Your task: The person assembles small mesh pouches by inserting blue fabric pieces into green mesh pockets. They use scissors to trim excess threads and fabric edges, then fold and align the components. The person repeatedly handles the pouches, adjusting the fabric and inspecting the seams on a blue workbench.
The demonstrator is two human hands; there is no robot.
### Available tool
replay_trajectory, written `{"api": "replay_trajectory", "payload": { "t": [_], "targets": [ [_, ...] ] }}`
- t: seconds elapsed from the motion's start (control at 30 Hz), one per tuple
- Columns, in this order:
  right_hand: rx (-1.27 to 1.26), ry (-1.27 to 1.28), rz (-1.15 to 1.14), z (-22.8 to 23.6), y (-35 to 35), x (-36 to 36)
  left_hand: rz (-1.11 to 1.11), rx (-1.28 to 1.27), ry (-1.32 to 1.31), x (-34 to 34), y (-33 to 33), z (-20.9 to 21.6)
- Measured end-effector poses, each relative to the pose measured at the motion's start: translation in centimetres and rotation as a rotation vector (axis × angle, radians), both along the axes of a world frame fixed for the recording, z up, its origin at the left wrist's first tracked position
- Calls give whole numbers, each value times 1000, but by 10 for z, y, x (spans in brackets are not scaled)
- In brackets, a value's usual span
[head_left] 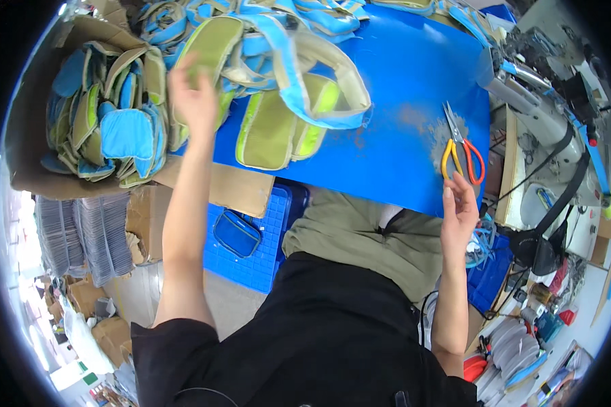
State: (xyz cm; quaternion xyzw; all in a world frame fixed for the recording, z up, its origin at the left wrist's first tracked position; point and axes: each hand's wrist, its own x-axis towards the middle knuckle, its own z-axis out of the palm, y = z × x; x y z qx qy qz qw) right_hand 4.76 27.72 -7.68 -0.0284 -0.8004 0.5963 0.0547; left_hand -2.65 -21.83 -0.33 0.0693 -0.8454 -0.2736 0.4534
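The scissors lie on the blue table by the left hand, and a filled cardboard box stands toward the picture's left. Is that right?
Not quite: the head view shows the scissors on the blue table by the right hand, not the left. The filled cardboard box does stand toward the picture's left.

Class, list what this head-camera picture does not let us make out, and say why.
All in the head view:
Left hand: motion blur hides whether it grips the green pouch.
Right hand: the gap at the scissors is too small to tell whether they touch.
Cardboard box: its top pieces hide the lower contents.
Blue-edged straps: the upper edge cuts off the pile.
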Motion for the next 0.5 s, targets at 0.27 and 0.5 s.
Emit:
{"api": "replay_trajectory", "payload": {
  "t": [0.27,0.5],
  "targets": [
    [-50,-49,197,21,-32,5,-753,-634,-770,-34,154,-39],
    [-179,130,191,64,-78,-8,-977,1240,-559,19,267,17]
  ]
}}
